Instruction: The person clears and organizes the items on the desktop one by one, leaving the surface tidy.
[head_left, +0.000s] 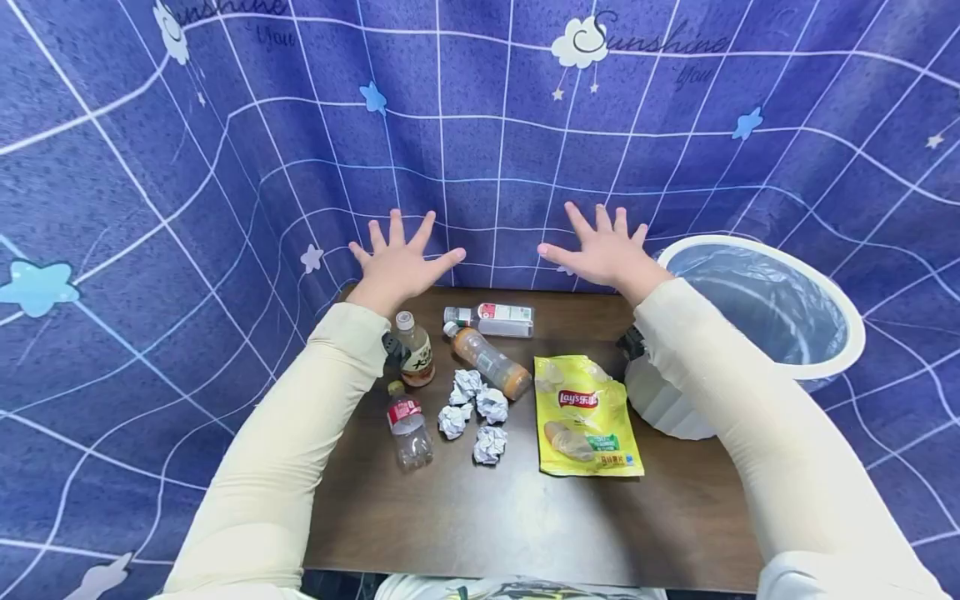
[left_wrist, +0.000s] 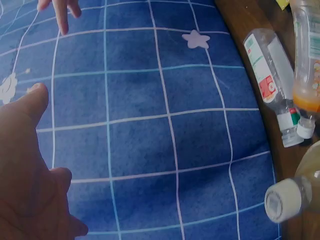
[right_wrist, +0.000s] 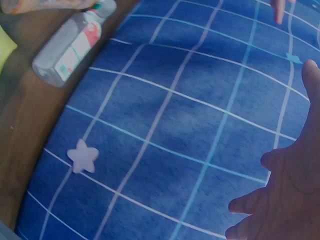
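Observation:
Both hands are raised over the table's far edge, fingers straight and spread, holding nothing. My left hand (head_left: 401, 265) is nearest the upright bottle with a white cap (head_left: 417, 354), and below that lies a small red-labelled bottle (head_left: 409, 429). Toward the back, a clear bottle with a red and white label (head_left: 504, 320) lies on its side beside an orange-ended bottle (head_left: 491, 362). Several crumpled paper balls (head_left: 491, 405) sit mid-table. A yellow Lay's chip bag (head_left: 585, 417) lies flat to their right. My right hand (head_left: 606, 252) is close to the lined bin's left rim.
The white bin (head_left: 851, 333) with a clear plastic liner stands at the right, against the dark wooden table (head_left: 480, 521). A blue gridded curtain (head_left: 480, 125) hangs behind and along both sides. Something white with a printed pattern (head_left: 517, 588) shows at the table's near edge.

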